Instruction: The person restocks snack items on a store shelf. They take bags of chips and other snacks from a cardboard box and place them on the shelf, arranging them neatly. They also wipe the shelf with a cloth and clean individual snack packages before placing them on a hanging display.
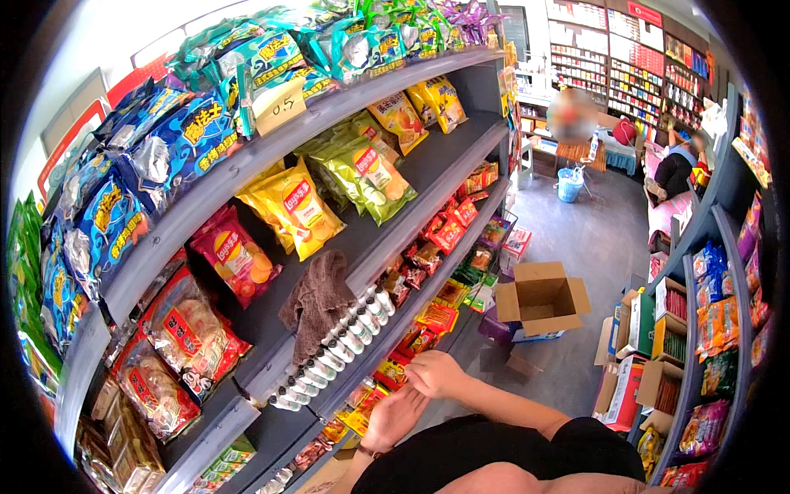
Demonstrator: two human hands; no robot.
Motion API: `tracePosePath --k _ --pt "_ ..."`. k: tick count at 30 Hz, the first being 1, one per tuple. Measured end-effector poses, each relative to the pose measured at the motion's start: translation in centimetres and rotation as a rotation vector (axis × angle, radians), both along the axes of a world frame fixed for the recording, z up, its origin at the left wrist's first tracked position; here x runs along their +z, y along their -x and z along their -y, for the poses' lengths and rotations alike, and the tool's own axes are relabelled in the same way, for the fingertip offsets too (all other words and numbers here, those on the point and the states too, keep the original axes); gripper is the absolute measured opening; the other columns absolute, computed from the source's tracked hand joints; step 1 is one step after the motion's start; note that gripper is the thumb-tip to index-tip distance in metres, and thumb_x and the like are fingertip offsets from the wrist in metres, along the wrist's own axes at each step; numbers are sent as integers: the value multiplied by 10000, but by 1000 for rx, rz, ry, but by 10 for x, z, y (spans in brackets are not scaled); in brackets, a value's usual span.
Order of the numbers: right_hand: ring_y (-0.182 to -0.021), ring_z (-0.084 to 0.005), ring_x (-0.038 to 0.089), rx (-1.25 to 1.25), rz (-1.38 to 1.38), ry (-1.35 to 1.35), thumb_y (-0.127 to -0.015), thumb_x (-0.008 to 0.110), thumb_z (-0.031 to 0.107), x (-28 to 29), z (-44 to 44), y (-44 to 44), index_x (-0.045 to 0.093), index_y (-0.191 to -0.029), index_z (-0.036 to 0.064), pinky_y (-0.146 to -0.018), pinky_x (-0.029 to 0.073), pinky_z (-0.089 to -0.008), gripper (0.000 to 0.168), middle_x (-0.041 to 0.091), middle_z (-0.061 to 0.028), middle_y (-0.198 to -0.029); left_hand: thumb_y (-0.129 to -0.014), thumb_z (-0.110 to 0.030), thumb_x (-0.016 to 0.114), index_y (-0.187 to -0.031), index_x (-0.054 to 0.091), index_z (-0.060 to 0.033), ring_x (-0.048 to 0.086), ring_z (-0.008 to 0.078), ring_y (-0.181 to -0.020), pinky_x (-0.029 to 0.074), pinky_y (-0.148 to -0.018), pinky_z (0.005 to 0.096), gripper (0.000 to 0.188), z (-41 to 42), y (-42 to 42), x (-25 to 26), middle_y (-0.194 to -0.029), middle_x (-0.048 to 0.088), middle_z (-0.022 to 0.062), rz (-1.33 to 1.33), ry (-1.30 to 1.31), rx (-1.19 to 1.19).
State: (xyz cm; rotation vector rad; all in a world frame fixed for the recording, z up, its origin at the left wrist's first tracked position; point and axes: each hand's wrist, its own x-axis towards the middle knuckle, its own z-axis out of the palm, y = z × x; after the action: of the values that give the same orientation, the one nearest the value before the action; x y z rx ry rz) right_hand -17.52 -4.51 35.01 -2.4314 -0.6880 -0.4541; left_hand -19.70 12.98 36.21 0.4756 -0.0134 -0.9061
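Note:
My left hand (395, 417) is low before the snack shelves, palm turned up and fingers stretched towards the other hand. Against its fingertips is my right hand (432, 373), its fingers curled; whether anything small is between the hands cannot be told. Just beyond them lie red and yellow snack packets (426, 333) on a lower shelf. Up and left, small white bottles with black caps (336, 352) stand in rows beside a crumpled brown cloth (318, 302). Lay's chip bags in yellow (305, 210), green (370, 173) and red (234, 253) rest on the shelf above.
An open cardboard box (543, 299) stands on the floor past my hands. Another shelf unit (728, 247) with snacks and open cartons is at the right. Farther back are a blue basket (569, 184), a person seated by a small table, and a person reclining on a pink-covered seat.

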Motion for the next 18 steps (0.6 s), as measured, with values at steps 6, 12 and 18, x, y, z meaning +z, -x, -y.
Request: tracePosePath --k 6,12,18 --pt "-803 -357 627 -160 -466 286 -895 468 311 -131 62 49 648 -800 49 -715 500 -472 332 652 -143 -827 -891 -67 527 -979 600 -10 549 151 -744 445 -680 273 128 -77 2 -65 -800 578 49 -90 -88 165" --pt "-886 -352 640 -307 -756 302 -866 499 254 -181 108 123 670 -906 106 -746 515 -469 229 680 -121 -940 -890 -125 550 -935 628 -42 589 186 -681 464 -583 321 122 -220 57 -323 -740 609 51 -301 -956 -9" --pt "-1001 -330 623 -236 -1073 362 -860 512 222 -204 117 146 667 -1089 163 -829 500 -448 283 668 -118 -1059 -890 -131 551 -935 628 -42 591 187 -683 466 -584 324 125 -234 109 -290 -741 611 55 -254 -1192 -46"
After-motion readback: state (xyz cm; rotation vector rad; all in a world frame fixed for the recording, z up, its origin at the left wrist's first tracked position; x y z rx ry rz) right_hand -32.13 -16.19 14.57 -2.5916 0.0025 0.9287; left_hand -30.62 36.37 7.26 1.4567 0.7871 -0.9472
